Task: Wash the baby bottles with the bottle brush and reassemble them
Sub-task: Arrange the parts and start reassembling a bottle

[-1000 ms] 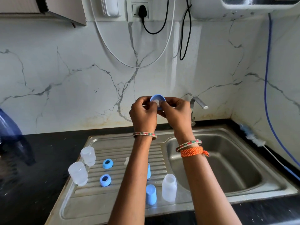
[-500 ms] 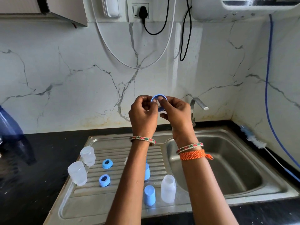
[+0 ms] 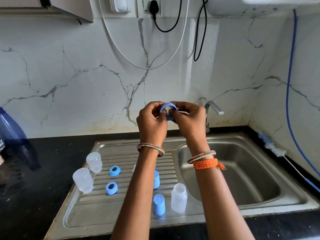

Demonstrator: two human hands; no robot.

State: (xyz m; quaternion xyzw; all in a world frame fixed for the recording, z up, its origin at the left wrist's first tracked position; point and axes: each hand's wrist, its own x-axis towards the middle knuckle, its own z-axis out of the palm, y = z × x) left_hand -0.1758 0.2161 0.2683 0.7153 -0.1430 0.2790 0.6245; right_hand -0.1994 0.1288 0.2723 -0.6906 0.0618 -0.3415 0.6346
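You held both hands raised above sink, near tap. Left hand and right hand fingers curled, pinching blue collar ring between them. On drainboard: three clear bottles, two blue rings, blue caps, partly hidden by your forearms. Bottle brush lay on worktop right of sink.

— Where could hands pass?

— Over the sink basin: bare steel, with only the tap standing at its back rim.

— And the drainboard?

— Crowded: two clear bottles at the left edge, two blue rings, blue caps and a third bottle (just beside the basin). The near-left corner is bare.
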